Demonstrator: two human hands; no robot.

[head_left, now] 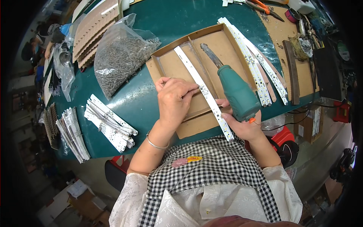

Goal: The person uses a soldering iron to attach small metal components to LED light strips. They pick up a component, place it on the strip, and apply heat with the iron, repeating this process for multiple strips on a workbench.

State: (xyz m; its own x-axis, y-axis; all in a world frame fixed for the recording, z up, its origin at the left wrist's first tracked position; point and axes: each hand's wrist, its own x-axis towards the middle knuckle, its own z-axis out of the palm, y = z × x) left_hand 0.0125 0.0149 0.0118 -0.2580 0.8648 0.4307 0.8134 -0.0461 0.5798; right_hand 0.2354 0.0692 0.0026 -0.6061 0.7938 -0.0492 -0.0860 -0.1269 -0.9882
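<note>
A narrow white LED circuit strip lies slantwise over a shallow cardboard tray. At its left edge, near the middle, my left hand is closed in a pinch, its fingertips touching or almost touching the strip; anything tiny between them is hidden. My right hand grips the strip near its lower end, with the thumb on its edge. Over that hand is a green-bodied power tool with a metal shaft pointing into the tray. The tool covers part of the right hand, so I cannot tell whether the fingers touch it.
A clear bag of small metal parts sits left of the tray. Bundles of LED strips lie at the left, with loose LED strips along the tray's right side. Orange-handled pliers and a dark bar are farther right.
</note>
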